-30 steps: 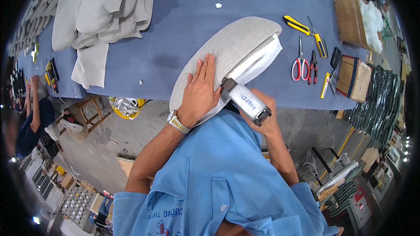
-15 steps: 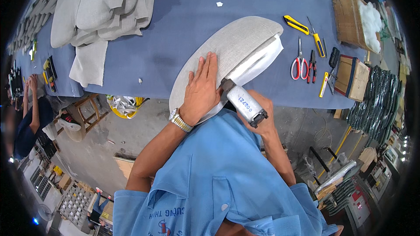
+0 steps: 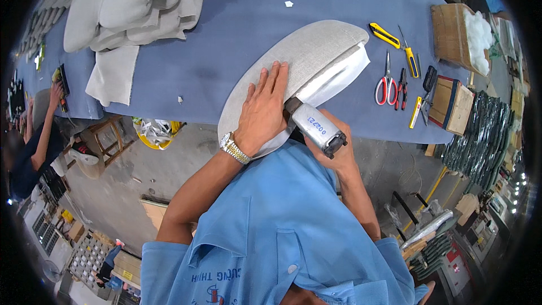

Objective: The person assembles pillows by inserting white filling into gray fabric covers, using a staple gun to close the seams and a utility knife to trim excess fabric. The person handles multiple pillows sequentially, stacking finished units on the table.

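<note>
A curved cushion panel covered in grey fabric (image 3: 305,56), with white foam showing at its right edge, lies on the blue table (image 3: 243,17) and overhangs the near edge. My left hand (image 3: 262,110), with a metal wristwatch, presses flat on the fabric, fingers spread. My right hand (image 3: 333,155) grips a grey pneumatic staple gun (image 3: 313,126), its nose against the cushion's near edge just right of my left hand.
Right of the cushion lie a yellow utility knife (image 3: 385,35), a screwdriver, red scissors (image 3: 386,83) and pliers, then wooden boxes (image 3: 451,34). Grey fabric pieces (image 3: 135,5) are stacked at the far left. Another person (image 3: 39,130) works at the left table end.
The staple gun and my right hand have shifted slightly left along the cushion's near edge, closer to my left hand. My left hand stays pressed on the fabric.
</note>
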`<state>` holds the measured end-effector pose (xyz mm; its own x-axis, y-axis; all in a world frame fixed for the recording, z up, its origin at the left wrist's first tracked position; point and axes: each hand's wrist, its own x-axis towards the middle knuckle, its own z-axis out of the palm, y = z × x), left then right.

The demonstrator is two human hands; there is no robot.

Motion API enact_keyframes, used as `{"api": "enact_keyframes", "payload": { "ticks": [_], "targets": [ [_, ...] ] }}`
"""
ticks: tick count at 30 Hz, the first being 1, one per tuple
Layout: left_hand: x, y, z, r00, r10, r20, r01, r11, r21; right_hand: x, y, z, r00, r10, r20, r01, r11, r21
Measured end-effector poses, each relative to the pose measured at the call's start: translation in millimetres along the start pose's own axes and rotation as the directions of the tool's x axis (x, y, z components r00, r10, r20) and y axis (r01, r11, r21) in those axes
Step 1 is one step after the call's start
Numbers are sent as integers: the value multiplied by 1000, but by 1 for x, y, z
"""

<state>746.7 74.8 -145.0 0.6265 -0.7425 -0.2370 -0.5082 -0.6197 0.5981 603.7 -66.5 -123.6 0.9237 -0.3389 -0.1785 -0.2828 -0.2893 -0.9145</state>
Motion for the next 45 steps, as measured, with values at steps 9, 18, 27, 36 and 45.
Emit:
{"api": "enact_keyframes", "payload": {
  "ticks": [9, 18, 27, 36, 45],
  "targets": [
    [-46, 3, -37, 994, 59, -97, -69, 992, -105, 27, -21, 2, 986, -164, -11, 164, 986, -44],
    [-4, -76, -5, 992, -65, 106, 115, 801, -588, 19, 2, 2, 994, -105, -10, 105, 994, -42],
    [-24, -19, 0, 998, -44, 54, 53, 981, -186, 19, 18, -15, 992, -120, 42, 122, 991, -56],
    [-27, -17, -4, 995, -92, 31, 95, 989, -114, 12, 11, -8, 980, -193, 44, 197, 973, -119],
    [-24, -11, 1, 994, -110, 7, 111, 991, -71, 19, -2, -9, 990, -85, 113, 95, 992, -88]
  ]
}}
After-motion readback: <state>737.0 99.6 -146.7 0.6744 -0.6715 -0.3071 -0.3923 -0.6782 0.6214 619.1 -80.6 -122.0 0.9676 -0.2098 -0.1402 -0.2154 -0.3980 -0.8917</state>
